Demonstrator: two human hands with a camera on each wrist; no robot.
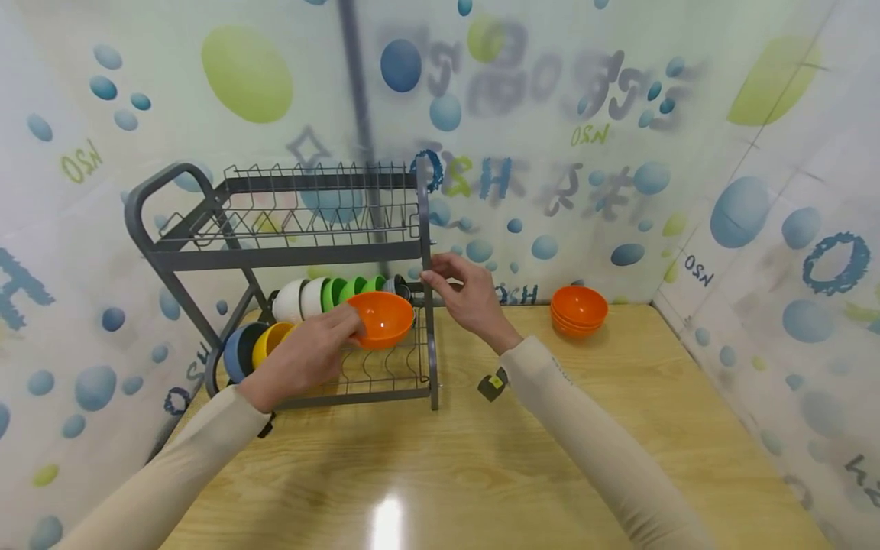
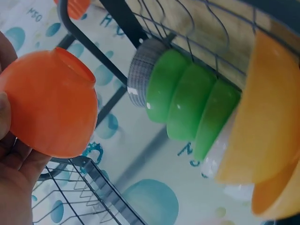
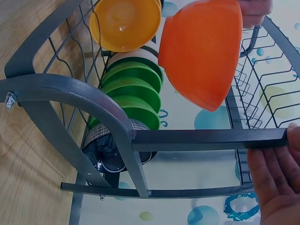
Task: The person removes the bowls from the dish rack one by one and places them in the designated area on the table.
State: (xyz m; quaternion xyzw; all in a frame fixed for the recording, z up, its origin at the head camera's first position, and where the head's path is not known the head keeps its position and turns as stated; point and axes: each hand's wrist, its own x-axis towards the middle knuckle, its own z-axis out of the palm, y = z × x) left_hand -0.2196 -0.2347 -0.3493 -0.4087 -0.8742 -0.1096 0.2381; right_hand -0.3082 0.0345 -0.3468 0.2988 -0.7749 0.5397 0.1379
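My left hand holds an orange bowl by its rim, in front of the lower tier of a grey two-tier dish rack. In the left wrist view the bowl is apart from the rack, thumb and fingers on its side. My right hand grips the rack's right upright; the right wrist view shows thumb and fingers around that bar. On the lower tier stand green bowls, white bowls, yellow bowls, a blue bowl and dark patterned bowls.
A stack of orange bowls stands at the back right of the wooden table. A small dark object with a yellow patch lies right of the rack. Patterned walls close off the back and sides.
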